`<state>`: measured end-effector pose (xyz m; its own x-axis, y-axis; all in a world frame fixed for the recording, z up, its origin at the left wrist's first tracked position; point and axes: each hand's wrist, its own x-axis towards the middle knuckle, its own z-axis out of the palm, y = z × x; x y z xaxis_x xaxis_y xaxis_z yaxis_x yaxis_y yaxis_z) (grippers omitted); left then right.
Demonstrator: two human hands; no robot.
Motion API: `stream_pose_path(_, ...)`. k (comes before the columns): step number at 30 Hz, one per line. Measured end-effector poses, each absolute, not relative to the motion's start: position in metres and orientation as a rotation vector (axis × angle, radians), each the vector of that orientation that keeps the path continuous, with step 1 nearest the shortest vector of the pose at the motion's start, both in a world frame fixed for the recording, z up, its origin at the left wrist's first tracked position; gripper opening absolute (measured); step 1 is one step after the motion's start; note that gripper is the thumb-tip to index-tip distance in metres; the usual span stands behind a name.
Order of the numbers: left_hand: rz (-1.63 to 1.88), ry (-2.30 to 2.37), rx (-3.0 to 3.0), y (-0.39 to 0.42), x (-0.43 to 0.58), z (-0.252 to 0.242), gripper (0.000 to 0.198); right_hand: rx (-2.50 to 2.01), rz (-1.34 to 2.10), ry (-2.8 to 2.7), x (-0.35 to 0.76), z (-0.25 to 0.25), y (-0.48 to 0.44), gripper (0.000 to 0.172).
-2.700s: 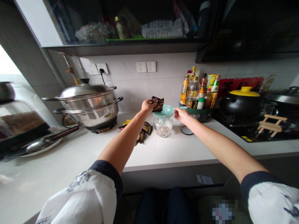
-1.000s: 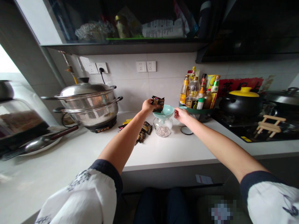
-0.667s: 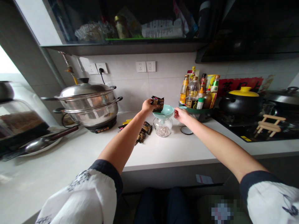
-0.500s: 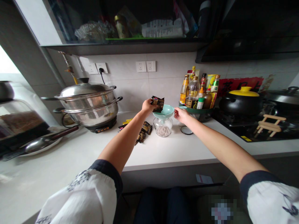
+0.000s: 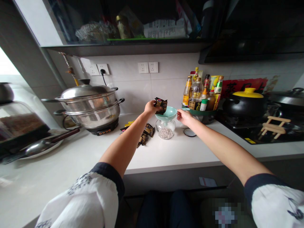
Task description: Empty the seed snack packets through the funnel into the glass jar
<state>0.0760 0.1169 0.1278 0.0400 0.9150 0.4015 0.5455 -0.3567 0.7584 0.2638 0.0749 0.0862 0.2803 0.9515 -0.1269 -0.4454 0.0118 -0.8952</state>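
My left hand (image 5: pixel 151 108) is closed on a small black sachet (image 5: pixel 161 105), tilted over the left side of a mint-green funnel (image 5: pixel 170 113). The funnel sits in the mouth of a clear glass jar (image 5: pixel 159 126). Pale greyish-pink bits (image 5: pixel 166 133) cover the jar's bottom. At the funnel's right, my right hand (image 5: pixel 184 116) is closed, its fingers pinching the funnel's handle. More dark sachets (image 5: pixel 148 130) lie on the counter left of the jar, partly behind my left forearm. A dark ring (image 5: pixel 189 132) lies right of the jar.
A steel steamer pot (image 5: pixel 92 106) stands at the left, near a ladle (image 5: pixel 40 148) on a plate. Sauce bottles (image 5: pixel 197 90) crowd a dark green tray (image 5: pixel 209 114) at the back right. Beyond it, a black pot with a yellow lid (image 5: pixel 248 93) sits on the stove.
The sachet and my left hand have shifted very slightly. Everything else looks the same.
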Motion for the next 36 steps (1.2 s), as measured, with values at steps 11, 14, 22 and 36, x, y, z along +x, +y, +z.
stream_pose_path(11,1.214,1.497,1.974,0.1174,0.0753,0.1269,0.047,-1.061,1.198,-0.614,0.2634,0.0870,0.0737,0.023)
stream_pose_path(14,1.204,1.508,1.999,0.1174,0.0751,0.1270,0.046,-1.069,1.193,-0.621,0.2640,0.0861,0.0746,0.022)
stream_pose_path(22,1.155,1.531,2.085,0.1132,0.0749,0.1293,0.043,-1.056,1.200,-0.612,0.2632,0.0869,0.0740,0.024)
stream_pose_path(36,1.156,1.535,2.101,0.1147,0.0753,0.1290,0.047,-1.113,1.218,-0.725,0.2705,0.0877,0.0665,0.022)
